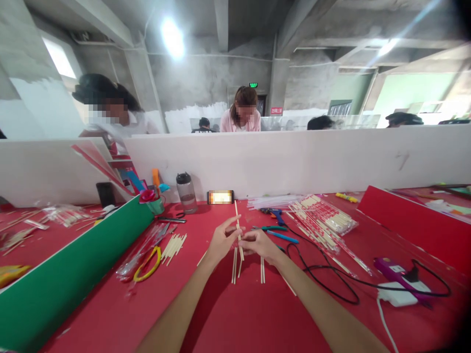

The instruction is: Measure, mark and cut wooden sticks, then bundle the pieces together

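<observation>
My left hand (222, 241) is closed, thumb and fingers pinching a few thin wooden chopsticks (236, 210) held nearly upright above the table. My right hand (262, 245) meets it from the other side, its fingertips closed on the same chopsticks lower down. Whether those chopsticks are joined is too small to tell. Just below my hands, a pair of chopsticks (234, 269) lies on the red tabletop (235, 314). Another pair (262, 270) lies under my right hand, and a single stick (290, 285) is partly hidden by my right forearm.
Short cut sticks (174, 248) and yellow-handled scissors (147, 264) lie left. To the right are a blue glue gun (276, 215), pliers (274, 228), packaged chopsticks (331, 215), a black cable (316, 268) and a power strip (401, 293). Behind stand a bottle (186, 193) and a phone (221, 197).
</observation>
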The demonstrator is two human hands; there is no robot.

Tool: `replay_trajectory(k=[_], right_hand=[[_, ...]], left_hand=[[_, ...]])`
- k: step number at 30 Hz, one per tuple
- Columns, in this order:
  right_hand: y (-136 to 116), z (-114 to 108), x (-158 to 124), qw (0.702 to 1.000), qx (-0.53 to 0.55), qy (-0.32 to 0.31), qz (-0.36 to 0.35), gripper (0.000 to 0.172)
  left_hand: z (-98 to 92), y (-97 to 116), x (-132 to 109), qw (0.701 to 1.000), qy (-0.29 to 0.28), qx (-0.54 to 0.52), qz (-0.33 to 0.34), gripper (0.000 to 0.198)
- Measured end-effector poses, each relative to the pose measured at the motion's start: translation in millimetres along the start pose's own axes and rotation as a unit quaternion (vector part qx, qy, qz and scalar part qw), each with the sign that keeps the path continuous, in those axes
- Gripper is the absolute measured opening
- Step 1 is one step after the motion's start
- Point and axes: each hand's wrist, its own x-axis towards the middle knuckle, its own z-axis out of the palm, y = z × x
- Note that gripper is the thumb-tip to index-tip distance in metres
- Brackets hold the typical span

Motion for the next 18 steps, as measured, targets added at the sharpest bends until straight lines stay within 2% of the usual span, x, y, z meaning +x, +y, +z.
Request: replay_trajectory(k=[12,18], right_hand=[[2.1,0.5,1.9,1.0,-0.006,-0.001,0.004,0.041],[1.2,3.3,2.5,1.0,-0.006,0.021,0.01,0.044]], left_hand=[[-1.3,-0.7,0.5,1.0,-0.009,-0.024,-0.009,0.059],[-1.7,-1.1,0.9,1.0,0.002,-0.025,-0.016,0.06]])
